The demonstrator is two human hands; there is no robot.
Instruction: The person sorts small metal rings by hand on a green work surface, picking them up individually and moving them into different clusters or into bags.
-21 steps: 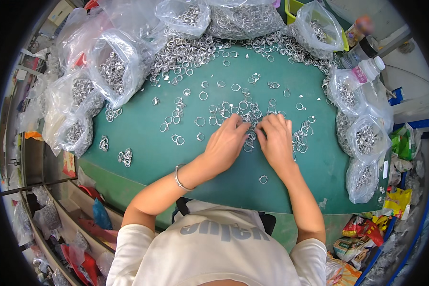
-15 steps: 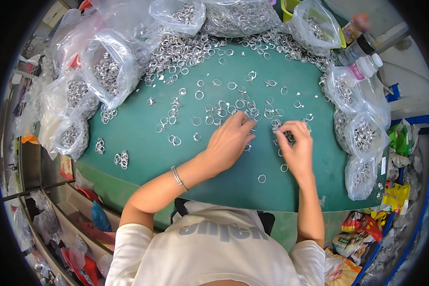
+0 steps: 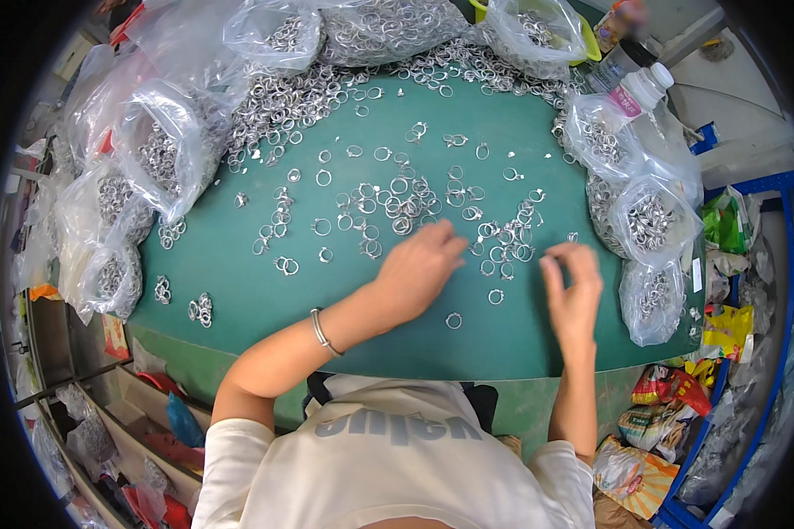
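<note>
Loose silver-coloured rings lie scattered over a green tabletop (image 3: 370,304). My left hand (image 3: 417,269) hovers at the near side of the middle ring cluster (image 3: 406,203), its fingers curled together and slightly blurred; whatever they hold cannot be made out. Farther right, my right hand (image 3: 576,286) is bent into a pinch, with a small ring (image 3: 573,236) showing at its fingertips. Between the hands spreads another group of rings (image 3: 507,247). One single ring (image 3: 453,320) lies alone closer to me.
A dense heap of rings (image 3: 282,101) lines the far edge. Clear plastic bags of rings stand at the left (image 3: 163,154) and right (image 3: 648,220). A white bottle (image 3: 641,88) is at the back right; open drawers (image 3: 141,397) are lower left.
The view has shifted, so the table appears farther left. My right hand has moved right, away from the right ring group, uncovering it. My left hand has drawn back from the middle cluster.
</note>
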